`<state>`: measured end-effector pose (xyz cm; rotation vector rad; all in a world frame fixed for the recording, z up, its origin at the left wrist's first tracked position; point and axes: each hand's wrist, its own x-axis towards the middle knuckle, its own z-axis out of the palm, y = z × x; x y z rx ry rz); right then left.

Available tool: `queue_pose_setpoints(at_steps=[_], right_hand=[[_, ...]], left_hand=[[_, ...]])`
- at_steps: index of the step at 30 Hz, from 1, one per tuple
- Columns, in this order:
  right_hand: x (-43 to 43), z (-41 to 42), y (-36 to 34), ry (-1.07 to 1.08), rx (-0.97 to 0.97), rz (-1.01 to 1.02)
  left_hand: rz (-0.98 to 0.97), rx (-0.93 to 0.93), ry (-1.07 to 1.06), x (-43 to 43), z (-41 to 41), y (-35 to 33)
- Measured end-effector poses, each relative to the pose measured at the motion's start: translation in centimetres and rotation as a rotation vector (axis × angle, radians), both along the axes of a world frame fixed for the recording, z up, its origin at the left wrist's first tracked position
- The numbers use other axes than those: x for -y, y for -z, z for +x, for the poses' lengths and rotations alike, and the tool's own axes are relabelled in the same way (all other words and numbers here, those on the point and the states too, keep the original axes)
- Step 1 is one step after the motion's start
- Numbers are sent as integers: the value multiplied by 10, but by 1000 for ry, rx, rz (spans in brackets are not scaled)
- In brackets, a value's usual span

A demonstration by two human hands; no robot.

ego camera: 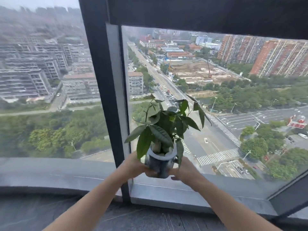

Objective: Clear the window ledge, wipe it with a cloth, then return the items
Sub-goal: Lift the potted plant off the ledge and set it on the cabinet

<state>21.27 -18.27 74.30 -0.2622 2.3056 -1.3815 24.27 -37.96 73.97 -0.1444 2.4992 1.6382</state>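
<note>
A small potted plant (pixel 159 164) with long green leaves grows from a clear glass pot with a white collar. Both hands hold the pot from its sides. My left hand (pixel 135 165) cups the left side and my right hand (pixel 184 170) cups the right side and the base. The pot is over the grey window ledge (pixel 166 192), right of the dark window post; I cannot tell whether it touches the ledge. No cloth is in view.
A dark vertical window post (pixel 106 100) splits the glass into two panes. A dark blind (pixel 208 14) hangs across the top of the right pane. A dark wooden surface (pixel 141 220) lies below the ledge. A slanted dark frame (pixel 290 190) closes the right corner.
</note>
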Motion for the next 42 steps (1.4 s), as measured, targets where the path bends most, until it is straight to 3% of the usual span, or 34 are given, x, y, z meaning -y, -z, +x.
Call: queue_pose_setpoints(at_steps=[5, 10, 22, 30, 42], right_hand=[[54, 27, -96, -221, -123, -3], [125, 91, -133, -407, -194, 1], [372, 374, -111, -886, -200, -175], [569, 571, -117, -1345, -183, -237], [811, 873, -128, -2005, -157, -284]], left_hand=[[120, -50, -115, 48, 69, -97], [136, -82, -341, 109, 168, -128], [18, -90, -973, 274, 533, -126], [-113, -139, -1424, 382, 753, -120], [-209, -201, -2009, 489, 1015, -131]])
